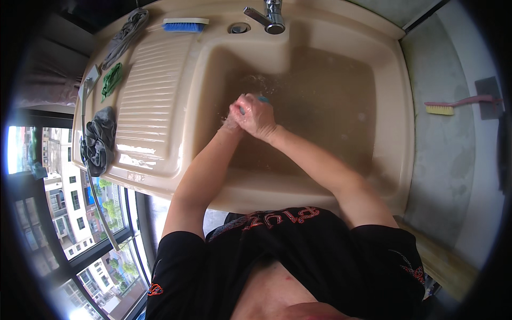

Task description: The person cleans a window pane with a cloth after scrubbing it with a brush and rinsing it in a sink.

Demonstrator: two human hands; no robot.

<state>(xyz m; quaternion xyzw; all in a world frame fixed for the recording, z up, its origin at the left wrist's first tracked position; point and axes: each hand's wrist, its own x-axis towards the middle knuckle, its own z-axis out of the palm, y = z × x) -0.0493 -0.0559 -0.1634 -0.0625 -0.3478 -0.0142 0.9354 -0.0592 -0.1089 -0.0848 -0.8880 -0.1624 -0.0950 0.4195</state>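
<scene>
My left hand [231, 120] and my right hand [259, 116] are pressed together, wet, over murky brown water in a beige sink basin [394, 120]. Bits of a small blue thing [263, 99], perhaps a cloth, show at the top of the right hand and between the two hands. Most of it is hidden by the fingers. The right hand lies over the left and covers much of it. Splashes and ripples spread in the water just beyond them.
Left of the basin is a ribbed drainboard [148, 92]. A blue-bristled brush [184, 25], a green cloth [111, 81], a grey cloth [127, 38] and a dark grey cloth [101, 140] lie around it. A chrome faucet [274, 18] stands behind; a pink-handled brush [460, 103] is at the right wall.
</scene>
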